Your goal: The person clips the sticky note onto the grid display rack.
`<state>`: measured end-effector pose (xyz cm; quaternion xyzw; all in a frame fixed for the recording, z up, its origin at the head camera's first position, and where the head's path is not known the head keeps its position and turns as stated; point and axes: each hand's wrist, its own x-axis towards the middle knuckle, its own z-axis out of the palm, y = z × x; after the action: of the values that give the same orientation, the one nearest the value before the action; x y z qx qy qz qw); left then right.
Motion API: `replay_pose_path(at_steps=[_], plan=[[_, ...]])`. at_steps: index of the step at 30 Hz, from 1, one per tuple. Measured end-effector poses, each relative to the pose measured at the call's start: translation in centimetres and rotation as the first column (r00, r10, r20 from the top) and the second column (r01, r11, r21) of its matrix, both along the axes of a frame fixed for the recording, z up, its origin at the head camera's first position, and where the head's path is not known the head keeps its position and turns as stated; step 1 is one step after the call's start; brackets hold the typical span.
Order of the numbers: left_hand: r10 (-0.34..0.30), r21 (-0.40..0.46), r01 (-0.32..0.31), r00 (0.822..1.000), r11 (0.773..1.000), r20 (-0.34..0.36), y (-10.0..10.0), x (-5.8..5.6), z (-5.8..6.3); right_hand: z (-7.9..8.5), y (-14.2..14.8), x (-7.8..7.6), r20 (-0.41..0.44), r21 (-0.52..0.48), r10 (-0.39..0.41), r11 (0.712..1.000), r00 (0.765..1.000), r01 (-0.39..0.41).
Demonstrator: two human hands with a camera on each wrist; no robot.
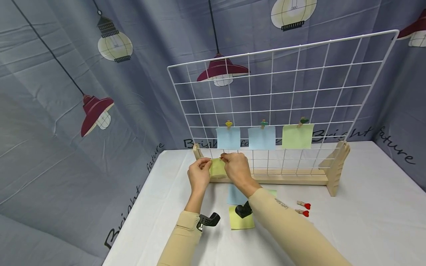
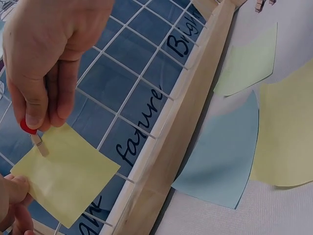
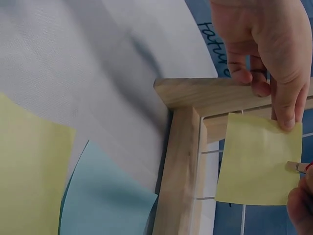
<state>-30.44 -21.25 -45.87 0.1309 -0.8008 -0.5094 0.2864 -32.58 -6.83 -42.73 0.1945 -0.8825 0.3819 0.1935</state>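
Note:
My left hand point(image 1: 199, 173) pinches the left edge of a yellow sticky note point(image 2: 68, 171) between thumb and fingers. The note lies against the lower left of a white wire grid point(image 1: 271, 92). With thumb and fingertips, my right hand point(image 1: 237, 168) grips a small wooden clothespin point(image 2: 40, 144) with a red heart on its end. That clothespin sits over the note's upper edge. Higher on the grid, a row of clothespins holds two blue notes point(image 1: 228, 138) and a green note point(image 1: 297, 136).
A wooden base point(image 1: 289, 179) supports the grid. On the white table point(image 1: 372, 221) lie a blue note point(image 2: 220, 152), a yellow note point(image 1: 241, 221) and a pale green note point(image 2: 249, 66). Two red-heart clothespins point(image 1: 303, 204) lie to the right. A patterned curtain point(image 1: 143, 92) hangs behind.

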Motion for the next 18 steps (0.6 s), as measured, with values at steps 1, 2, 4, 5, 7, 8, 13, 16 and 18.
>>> replay_pose_path(at_steps=[1,2,4,5,7,8,13,16,18], plan=[[0.0,-0.001,0.0,1.0,1.0,-0.001,0.02,-0.02,-0.05,0.05,-0.01,0.0,-0.001,0.017,-0.003,1.0,1.0,0.003],[-0.001,-0.001,0.001,1.0,1.0,-0.002,0.05,-0.01,-0.08,0.13,-0.02,0.01,-0.001,0.034,-0.006,0.999,1.0,0.006],[0.0,-0.002,0.0,1.0,1.0,-0.003,0.05,0.01,-0.11,0.33,-0.09,0.03,0.0,0.062,-0.012,0.998,1.0,0.012],[0.001,-0.002,-0.001,1.0,1.0,-0.004,0.03,0.03,-0.1,0.47,-0.15,0.09,-0.006,0.08,-0.013,0.997,1.0,0.013],[0.0,-0.001,0.0,1.0,1.0,-0.005,0.03,0.07,-0.09,0.6,-0.27,0.14,-0.017,0.099,-0.017,0.995,1.0,0.018],[0.0,-0.001,0.0,1.0,1.0,-0.005,0.04,0.09,-0.08,0.68,-0.32,0.16,-0.018,0.105,-0.018,0.994,1.0,0.02],[0.0,-0.011,0.0,1.0,1.0,-0.007,0.14,0.12,-0.12,0.86,-0.42,0.28,0.01,0.107,-0.023,0.994,1.0,0.022],[0.001,-0.015,-0.001,1.0,1.0,-0.008,0.18,0.11,-0.19,0.86,-0.36,0.35,0.022,0.106,-0.024,0.994,0.999,0.022],[0.003,-0.015,-0.003,1.0,1.0,-0.01,0.18,0.08,-0.29,0.85,-0.29,0.38,0.024,0.11,-0.023,0.994,0.999,0.02]])
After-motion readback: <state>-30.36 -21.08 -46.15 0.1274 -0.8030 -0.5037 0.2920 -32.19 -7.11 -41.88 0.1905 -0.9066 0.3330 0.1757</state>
